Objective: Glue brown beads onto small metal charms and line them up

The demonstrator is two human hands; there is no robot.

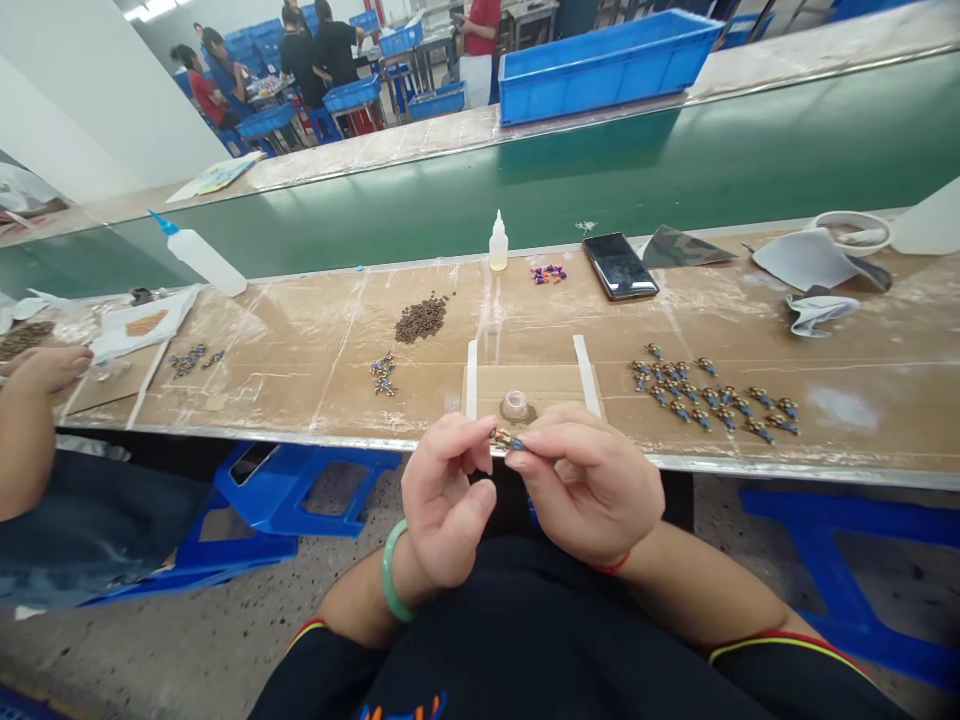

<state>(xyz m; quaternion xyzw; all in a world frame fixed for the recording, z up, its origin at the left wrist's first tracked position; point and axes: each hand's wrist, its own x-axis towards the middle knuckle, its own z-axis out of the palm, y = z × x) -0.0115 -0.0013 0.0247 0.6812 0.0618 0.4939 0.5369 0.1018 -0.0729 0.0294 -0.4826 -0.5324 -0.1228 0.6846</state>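
Small part (508, 440) pinched by R hand (592, 485), prob. to steady it; L hand (450, 505) half-curled, hold can't be told. Cup (515, 404) set nr bench (315, 400) front edge, prob. for reach.

1. You have bright, fairly even light; lit ceiling lights (154, 8) show at the upper left.
2. Glare breaks over the tabletop (315, 395) in pale streaks and patches.
3. You can see a soft sheen on the belt (360, 205), darkening below the bin (607, 72).
4. Your hands (450, 505) are clearly lit, but the piece (507, 440) between them lacks fine detail.
5. Distant people (304, 60) look soft; wide-angle distortion stretches your forearms (705, 585) toward the edges.
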